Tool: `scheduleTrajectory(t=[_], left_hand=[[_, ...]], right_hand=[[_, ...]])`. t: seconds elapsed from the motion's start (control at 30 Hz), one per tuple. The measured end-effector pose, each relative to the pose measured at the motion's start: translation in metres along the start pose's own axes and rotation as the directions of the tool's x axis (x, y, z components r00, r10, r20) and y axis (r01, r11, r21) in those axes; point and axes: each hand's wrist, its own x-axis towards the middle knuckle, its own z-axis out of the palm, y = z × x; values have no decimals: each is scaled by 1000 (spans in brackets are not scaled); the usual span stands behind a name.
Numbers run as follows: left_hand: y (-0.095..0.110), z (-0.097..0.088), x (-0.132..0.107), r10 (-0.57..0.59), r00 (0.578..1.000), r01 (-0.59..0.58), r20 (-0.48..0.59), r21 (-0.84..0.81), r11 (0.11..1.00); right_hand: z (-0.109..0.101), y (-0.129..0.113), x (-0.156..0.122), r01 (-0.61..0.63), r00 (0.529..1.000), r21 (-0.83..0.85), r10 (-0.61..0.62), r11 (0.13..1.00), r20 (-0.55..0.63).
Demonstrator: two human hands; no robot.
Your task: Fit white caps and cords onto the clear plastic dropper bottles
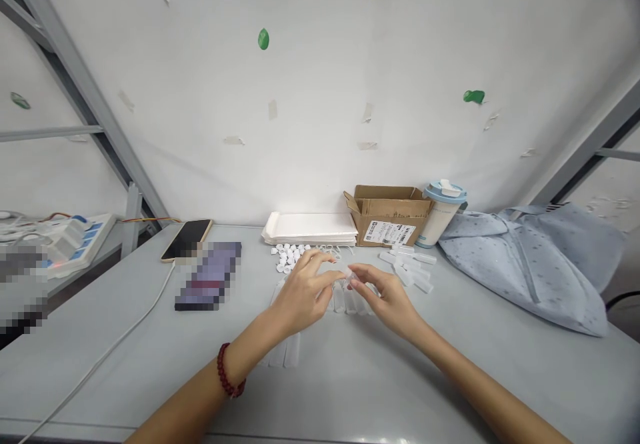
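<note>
My left hand point(305, 291) and my right hand point(387, 297) meet over the middle of the grey table point(350, 377). Together their fingertips pinch a small clear plastic tube point(349, 277). Several more clear tubes point(350, 301) lie in a row under my hands, and others point(285, 351) lie nearer to me. A heap of small white caps point(289, 257) sits just beyond my left hand. Loose clear tubes point(410, 267) lie beyond my right hand.
A stack of white sheets point(310, 229), an open cardboard box point(390, 216) and a lidded cup point(443, 212) stand at the back by the wall. A blue-grey cloth bag point(530, 264) lies right. A phone point(187, 239) with a white cable point(115, 351) lies left.
</note>
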Motion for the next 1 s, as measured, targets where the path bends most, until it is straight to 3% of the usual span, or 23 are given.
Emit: scheduleTrajectory(t=[0.1,0.2,0.47,0.6,1.0], left_hand=[[5,-2,1,-51,999,51,-16,-11,999],[8,-2,1,-94,995,93,-21,-13,996],[15,-2,3,-177,984,171,-19,-179,969],[19,0,3,-169,985,156,-37,-224,962],[19,5,1,28,992,-33,-125,-40,999]], right_hand=[[-2,-7,2,-157,988,266,148,951,55],[-3,-9,3,-250,968,428,229,868,99],[-3,-4,3,-343,939,644,250,684,235],[-2,-5,3,-356,934,689,221,632,280],[1,-10,2,-421,907,737,255,529,335]])
